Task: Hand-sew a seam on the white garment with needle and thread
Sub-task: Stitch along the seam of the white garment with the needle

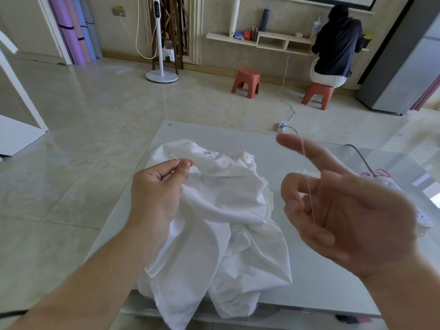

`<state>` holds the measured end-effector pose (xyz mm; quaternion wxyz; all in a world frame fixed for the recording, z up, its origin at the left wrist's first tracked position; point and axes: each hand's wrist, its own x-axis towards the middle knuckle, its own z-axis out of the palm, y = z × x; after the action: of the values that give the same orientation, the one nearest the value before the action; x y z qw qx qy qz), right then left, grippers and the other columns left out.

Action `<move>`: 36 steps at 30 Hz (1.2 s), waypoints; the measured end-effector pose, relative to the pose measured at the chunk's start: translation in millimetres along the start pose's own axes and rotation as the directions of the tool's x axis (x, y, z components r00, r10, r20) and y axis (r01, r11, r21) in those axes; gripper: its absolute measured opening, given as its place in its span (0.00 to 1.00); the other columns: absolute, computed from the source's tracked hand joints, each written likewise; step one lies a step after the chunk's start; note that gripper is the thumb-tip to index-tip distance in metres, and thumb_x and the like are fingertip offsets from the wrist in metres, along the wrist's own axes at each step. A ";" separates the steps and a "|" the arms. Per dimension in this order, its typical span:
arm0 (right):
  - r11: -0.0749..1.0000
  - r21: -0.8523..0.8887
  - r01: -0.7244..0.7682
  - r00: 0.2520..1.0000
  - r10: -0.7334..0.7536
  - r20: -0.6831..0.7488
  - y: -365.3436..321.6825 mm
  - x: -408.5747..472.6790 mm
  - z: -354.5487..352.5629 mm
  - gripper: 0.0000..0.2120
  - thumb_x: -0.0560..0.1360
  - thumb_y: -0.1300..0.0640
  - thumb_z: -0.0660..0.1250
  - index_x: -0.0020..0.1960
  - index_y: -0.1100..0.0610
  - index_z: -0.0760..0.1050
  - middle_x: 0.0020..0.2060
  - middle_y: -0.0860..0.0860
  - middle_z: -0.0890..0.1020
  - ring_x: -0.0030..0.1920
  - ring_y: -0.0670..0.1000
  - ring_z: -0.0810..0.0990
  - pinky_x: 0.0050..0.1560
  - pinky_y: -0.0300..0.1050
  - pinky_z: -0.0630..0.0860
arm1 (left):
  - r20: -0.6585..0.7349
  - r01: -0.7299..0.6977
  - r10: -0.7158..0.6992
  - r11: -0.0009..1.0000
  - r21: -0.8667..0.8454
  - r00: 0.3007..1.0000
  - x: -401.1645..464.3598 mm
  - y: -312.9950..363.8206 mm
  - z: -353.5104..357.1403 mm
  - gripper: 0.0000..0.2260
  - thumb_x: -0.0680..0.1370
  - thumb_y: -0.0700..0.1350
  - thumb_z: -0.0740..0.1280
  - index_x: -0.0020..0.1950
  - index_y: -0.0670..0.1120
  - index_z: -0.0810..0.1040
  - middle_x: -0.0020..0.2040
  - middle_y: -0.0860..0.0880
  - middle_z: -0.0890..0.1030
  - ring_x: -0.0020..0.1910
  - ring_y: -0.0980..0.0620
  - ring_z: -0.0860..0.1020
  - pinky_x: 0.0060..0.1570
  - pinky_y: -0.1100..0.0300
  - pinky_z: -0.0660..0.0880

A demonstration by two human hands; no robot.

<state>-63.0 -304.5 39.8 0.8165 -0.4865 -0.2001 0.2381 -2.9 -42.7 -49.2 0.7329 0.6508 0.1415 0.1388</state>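
Observation:
The white garment (226, 210) lies crumpled on a glass table (297, 158), with part of it hanging over the near edge. My left hand (157, 189) pinches a thin metal needle (177, 159) between thumb and forefinger, just over the garment's left side. My right hand (338, 206) is raised to the right of the garment, palm up, forefinger stretched out and the other fingers loosely curled. A fine pale thread (308, 184) runs over the forefinger and down across the palm; which fingers hold it I cannot tell.
A white object with pink loops (381, 177) and a grey cable lie on the table's right side. Beyond the table are a tiled floor, a power strip (283, 126), two red stools (245, 82), a fan stand (162, 75) and a seated person (333, 46) at a wall shelf.

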 end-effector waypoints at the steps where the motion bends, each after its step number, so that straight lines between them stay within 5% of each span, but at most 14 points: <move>1: 0.999 -0.029 -0.038 0.999 0.037 -0.034 -0.9 -0.4 1.7 0.30 0.74 0.55 0.68 0.76 0.56 0.73 0.40 0.62 0.77 0.23 0.53 0.68 0.19 0.37 0.65 | 0.004 -0.002 0.002 1.000 0.001 1.000 0.2 0.3 -0.5 0.07 0.80 0.46 0.76 0.44 0.57 0.90 0.43 0.49 0.82 0.37 0.59 0.74 0.34 0.74 0.72; 5: 0.937 -0.143 -0.320 0.947 0.311 -0.082 -1.5 -0.3 5.1 0.20 0.72 0.66 0.60 0.60 0.69 0.80 0.39 0.65 0.78 0.20 0.51 0.71 0.19 0.35 0.65 | 0.003 -0.012 0.012 1.000 0.005 1.000 -0.6 2.2 -1.9 0.05 0.80 0.47 0.75 0.46 0.56 0.89 0.44 0.49 0.82 0.37 0.59 0.74 0.34 0.73 0.72; 9: 0.664 -0.476 -0.577 0.804 0.563 -0.189 3.4 -4.7 11.4 0.16 0.76 0.72 0.58 0.49 0.66 0.84 0.40 0.62 0.82 0.21 0.50 0.71 0.21 0.35 0.59 | 0.003 -0.023 0.023 1.000 0.001 1.000 -1.3 4.5 -2.7 0.06 0.80 0.46 0.75 0.46 0.56 0.89 0.42 0.46 0.80 0.36 0.57 0.72 0.33 0.73 0.71; 14: 0.337 -0.711 -0.617 0.662 0.711 -0.237 8.1 -6.2 23.8 0.17 0.81 0.67 0.59 0.51 0.56 0.86 0.47 0.53 0.88 0.24 0.48 0.73 0.23 0.40 0.66 | 0.002 -0.042 0.042 0.999 0.006 0.999 -1.9 5.7 -3.3 0.07 0.80 0.46 0.75 0.44 0.57 0.89 0.41 0.49 0.82 0.34 0.60 0.74 0.34 0.76 0.71; 18: 0.259 -0.739 -0.621 0.628 0.729 -0.272 17.8 -1.4 29.0 0.06 0.81 0.56 0.70 0.55 0.55 0.84 0.47 0.55 0.88 0.35 0.51 0.83 0.29 0.41 0.78 | -0.003 -0.048 0.048 0.999 0.000 0.999 -2.9 5.4 -2.3 0.04 0.80 0.45 0.75 0.49 0.54 0.89 0.40 0.59 0.87 0.36 0.67 0.79 0.39 0.78 0.71; 21: 0.317 -0.695 -0.645 0.637 0.725 -0.261 17.7 -1.4 19.1 0.13 0.81 0.48 0.70 0.57 0.58 0.81 0.46 0.55 0.87 0.40 0.55 0.86 0.31 0.44 0.80 | -0.004 -0.053 0.053 0.999 0.000 0.999 -2.6 4.9 -2.2 0.04 0.80 0.45 0.75 0.50 0.54 0.89 0.44 0.59 0.89 0.43 0.69 0.82 0.43 0.78 0.72; 24: 0.520 -0.541 -0.661 0.686 0.711 -0.153 11.5 -2.4 4.1 0.28 0.81 0.37 0.65 0.59 0.64 0.79 0.45 0.62 0.85 0.36 0.59 0.84 0.28 0.44 0.78 | -0.002 -0.048 0.048 0.999 -0.003 0.999 -1.5 5.1 -2.2 0.04 0.80 0.45 0.75 0.49 0.54 0.89 0.46 0.60 0.89 0.45 0.69 0.82 0.44 0.78 0.72; 26: 0.626 -0.442 -0.643 0.748 0.637 -0.187 11.0 -2.5 -3.8 0.32 0.82 0.36 0.61 0.53 0.67 0.80 0.35 0.64 0.80 0.27 0.55 0.76 0.23 0.40 0.68 | 0.000 -0.029 0.029 0.999 -0.021 1.000 -1.3 6.5 -2.8 0.04 0.80 0.45 0.75 0.49 0.54 0.89 0.45 0.60 0.89 0.42 0.69 0.81 0.42 0.79 0.72; 28: 0.717 -0.334 -0.612 0.782 0.486 -0.390 13.8 -0.3 -11.5 0.26 0.81 0.42 0.64 0.43 0.65 0.80 0.24 0.57 0.69 0.22 0.51 0.61 0.24 0.41 0.53 | 0.010 -0.008 0.008 0.999 -0.042 1.000 -2.2 9.1 -3.2 0.04 0.80 0.45 0.75 0.49 0.54 0.89 0.45 0.60 0.89 0.44 0.69 0.82 0.42 0.80 0.72; 32: 0.871 -0.165 -0.463 0.668 0.221 -0.710 20.6 8.9 -23.1 0.10 0.79 0.56 0.67 0.43 0.63 0.77 0.29 0.50 0.57 0.27 0.49 0.52 0.24 0.40 0.49 | 0.036 0.007 -0.005 0.998 -0.059 0.999 -5.7 15.1 -2.1 0.03 0.80 0.46 0.76 0.51 0.52 0.90 0.45 0.60 0.89 0.48 0.68 0.84 0.44 0.80 0.73; 36: 0.717 -0.344 -0.606 0.483 -0.011 -0.875 28.8 13.4 -32.6 0.05 0.78 0.65 0.65 0.46 0.67 0.79 0.25 0.49 0.65 0.28 0.52 0.59 0.28 0.42 0.56 | 0.061 -0.008 0.013 0.997 -0.073 0.998 -9.4 22.0 -0.7 0.03 0.79 0.46 0.76 0.50 0.52 0.90 0.45 0.59 0.89 0.45 0.68 0.84 0.45 0.79 0.74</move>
<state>-39.5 -307.6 0.9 0.5419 -0.8042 0.2397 0.0467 -12.3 -43.2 -27.2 0.7592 0.6286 0.1105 0.1276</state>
